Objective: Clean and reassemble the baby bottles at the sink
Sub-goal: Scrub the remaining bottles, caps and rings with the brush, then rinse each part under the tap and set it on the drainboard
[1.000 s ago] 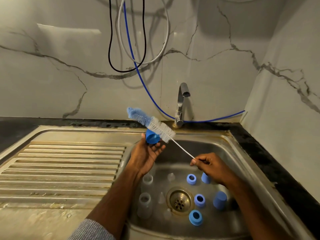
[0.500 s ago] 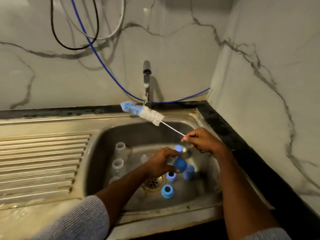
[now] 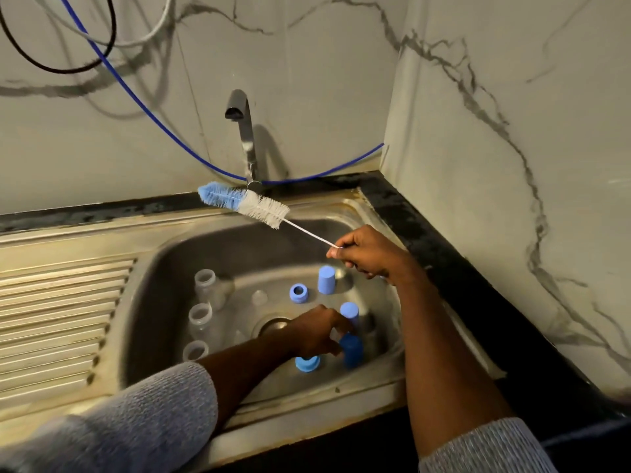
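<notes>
A bottle brush point(image 3: 245, 204) is held up over the sink basin point(image 3: 177, 254) in the middle of the frame, its thin wire handle pinched between the thumb and curled fingers of the right hand point(image 3: 367, 256). The blue-and-white bristle end is pointed toward the upper left, just in front of the tap point(image 3: 244, 131).

Lower down, right of center, the left hand point(image 3: 316, 331) is reached into the basin, with its fingers curled around a dark blue cap point(image 3: 351, 349) standing near the front right of the basin floor. The grip looks closed on the cap, though that part is a bit blurry, so exactly how the fingers are laid can't be told.

The rest of the bottle parts are all down in the basin:
- 3 clear bottles point(image 3: 205, 285) are lined up along the left side, openings up.
- 2 light blue caps are stood toward the back right, 1 point(image 3: 326, 279) near the right hand and 1 point(image 3: 349, 310) just behind the left hand.
- 2 blue rings are seen too, 1 point(image 3: 298, 292) behind the drain point(image 3: 273, 324) and 1 point(image 3: 307, 364) at the front, just below the left wrist.
- A clear teat point(image 3: 259, 297) is sat beside the back ring.

A ribbed draining board point(image 3: 61, 319) is spread over the left of the frame, and loose cables point(image 3: 143, 107) are hung on the marble wall at the upper left.
</notes>
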A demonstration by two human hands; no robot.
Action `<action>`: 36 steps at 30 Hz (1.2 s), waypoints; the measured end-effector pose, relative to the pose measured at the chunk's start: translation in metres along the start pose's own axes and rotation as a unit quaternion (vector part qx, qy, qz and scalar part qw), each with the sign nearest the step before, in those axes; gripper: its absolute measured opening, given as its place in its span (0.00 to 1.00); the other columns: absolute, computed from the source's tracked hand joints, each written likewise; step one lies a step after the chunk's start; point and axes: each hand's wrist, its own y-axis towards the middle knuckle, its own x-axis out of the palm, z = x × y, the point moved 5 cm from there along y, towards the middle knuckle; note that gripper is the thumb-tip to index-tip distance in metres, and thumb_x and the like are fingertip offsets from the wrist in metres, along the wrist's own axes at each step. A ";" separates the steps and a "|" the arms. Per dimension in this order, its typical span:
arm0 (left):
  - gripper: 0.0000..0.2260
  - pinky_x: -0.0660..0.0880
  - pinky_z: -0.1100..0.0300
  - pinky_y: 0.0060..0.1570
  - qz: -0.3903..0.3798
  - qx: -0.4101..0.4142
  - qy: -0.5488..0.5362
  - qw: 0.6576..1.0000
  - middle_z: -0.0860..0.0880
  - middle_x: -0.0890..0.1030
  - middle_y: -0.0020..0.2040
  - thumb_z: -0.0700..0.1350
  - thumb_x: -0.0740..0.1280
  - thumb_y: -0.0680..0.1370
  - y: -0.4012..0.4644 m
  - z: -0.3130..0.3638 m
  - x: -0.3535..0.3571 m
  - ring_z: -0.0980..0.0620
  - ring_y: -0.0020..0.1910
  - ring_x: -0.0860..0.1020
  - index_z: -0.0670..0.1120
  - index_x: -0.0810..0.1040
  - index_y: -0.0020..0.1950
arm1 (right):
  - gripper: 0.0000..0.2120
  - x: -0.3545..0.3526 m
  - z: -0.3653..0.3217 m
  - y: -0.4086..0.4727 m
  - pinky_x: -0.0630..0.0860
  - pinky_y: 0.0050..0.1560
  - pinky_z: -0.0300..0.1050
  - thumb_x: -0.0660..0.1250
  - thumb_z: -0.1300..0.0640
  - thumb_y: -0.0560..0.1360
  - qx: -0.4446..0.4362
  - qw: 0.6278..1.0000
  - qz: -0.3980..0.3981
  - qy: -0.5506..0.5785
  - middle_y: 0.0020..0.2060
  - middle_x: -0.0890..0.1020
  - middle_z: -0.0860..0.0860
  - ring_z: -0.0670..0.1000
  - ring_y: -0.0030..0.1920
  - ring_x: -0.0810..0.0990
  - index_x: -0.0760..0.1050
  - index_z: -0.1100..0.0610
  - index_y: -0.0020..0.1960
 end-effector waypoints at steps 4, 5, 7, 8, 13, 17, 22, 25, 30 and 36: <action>0.22 0.66 0.66 0.48 -0.009 0.021 0.047 0.999 0.47 0.85 0.57 0.44 0.77 0.73 -0.001 0.001 0.008 0.47 0.52 0.81 0.46 0.80 0.66 | 0.06 0.003 0.000 0.002 0.64 0.23 0.37 0.72 0.54 0.76 -0.006 1.000 -0.004 -0.009 0.27 0.77 0.49 0.40 0.20 0.68 0.84 0.56 0.49; 0.23 0.66 0.67 0.47 -0.009 0.021 0.047 0.999 0.47 0.84 0.58 0.44 0.77 0.73 -0.001 0.001 0.006 0.47 0.52 0.81 0.46 0.79 0.67 | 0.05 0.004 0.000 0.002 0.65 0.23 0.36 0.72 0.54 0.77 -0.006 1.000 -0.005 -0.008 0.27 0.78 0.49 0.40 0.20 0.68 0.84 0.55 0.49; 0.24 0.66 0.69 0.47 0.002 0.012 0.030 0.999 0.47 0.84 0.58 0.44 0.78 0.73 -0.003 0.000 -0.001 0.48 0.52 0.82 0.44 0.79 0.68 | 0.04 0.004 0.001 0.003 0.64 0.23 0.36 0.71 0.56 0.77 -0.009 1.000 -0.009 0.005 0.29 0.80 0.51 0.41 0.20 0.69 0.83 0.55 0.50; 0.24 0.67 0.70 0.46 0.014 0.001 0.018 1.000 0.47 0.84 0.57 0.45 0.78 0.73 -0.006 -0.001 -0.007 0.49 0.51 0.82 0.44 0.78 0.67 | 0.03 0.005 0.001 0.004 0.64 0.23 0.36 0.71 0.57 0.77 -0.011 1.000 -0.011 0.010 0.29 0.81 0.51 0.42 0.21 0.69 0.83 0.55 0.50; 0.12 0.69 0.67 0.43 0.129 -0.035 -0.010 0.991 0.48 0.86 0.47 0.42 0.76 0.74 -0.036 -0.005 -0.060 0.57 0.42 0.78 0.42 0.83 0.56 | 0.02 0.010 -0.003 0.005 0.74 0.30 0.39 0.73 0.59 0.76 -0.045 0.999 0.014 -0.015 0.35 0.85 0.54 0.41 0.29 0.78 0.83 0.56 0.48; 0.07 0.77 0.62 0.44 0.261 -0.085 -0.044 0.961 0.49 0.85 0.42 0.46 0.77 0.74 -0.079 -0.028 -0.109 0.57 0.39 0.81 0.45 0.86 0.48 | 0.02 0.018 0.000 0.004 0.77 0.48 0.40 0.74 0.59 0.75 -0.090 0.993 0.073 -0.032 0.39 0.85 0.48 0.42 0.40 0.81 0.85 0.54 0.48; 0.02 0.79 0.62 0.47 0.399 -0.135 -0.077 0.904 0.55 0.84 0.40 0.43 0.76 0.75 -0.132 -0.066 -0.152 0.61 0.41 0.82 0.48 0.86 0.46 | 0.05 0.029 -0.016 0.007 0.78 0.52 0.45 0.70 0.56 0.78 -0.132 0.980 0.133 -0.071 0.39 0.83 0.41 0.42 0.43 0.81 0.84 0.50 0.49; 0.01 0.82 0.49 0.47 0.445 -0.157 -0.126 0.872 0.48 0.85 0.40 0.41 0.75 0.76 -0.151 -0.087 -0.169 0.51 0.40 0.84 0.44 0.86 0.46 | 0.06 0.040 -0.037 0.024 0.75 0.58 0.50 0.68 0.47 0.78 -0.110 0.965 0.170 -0.166 0.48 0.85 0.42 0.47 0.51 0.81 0.83 0.44 0.52; 0.01 0.82 0.56 0.46 0.479 -0.178 -0.138 0.849 0.51 0.85 0.43 0.43 0.73 0.77 -0.168 -0.119 -0.195 0.54 0.43 0.84 0.48 0.84 0.48 | 0.07 0.060 -0.088 0.072 0.69 0.63 0.56 0.67 0.47 0.79 -0.122 0.949 0.209 -0.202 0.51 0.84 0.46 0.53 0.56 0.81 0.82 0.45 0.53; 0.02 0.80 0.58 0.47 0.508 -0.181 -0.116 0.834 0.52 0.83 0.41 0.41 0.73 0.77 -0.164 -0.147 -0.209 0.58 0.41 0.81 0.48 0.84 0.47 | 0.07 0.085 -0.112 0.131 0.73 0.59 0.54 0.74 0.53 0.74 -0.127 0.967 0.166 -0.145 0.48 0.82 0.47 0.53 0.52 0.80 0.77 0.47 0.47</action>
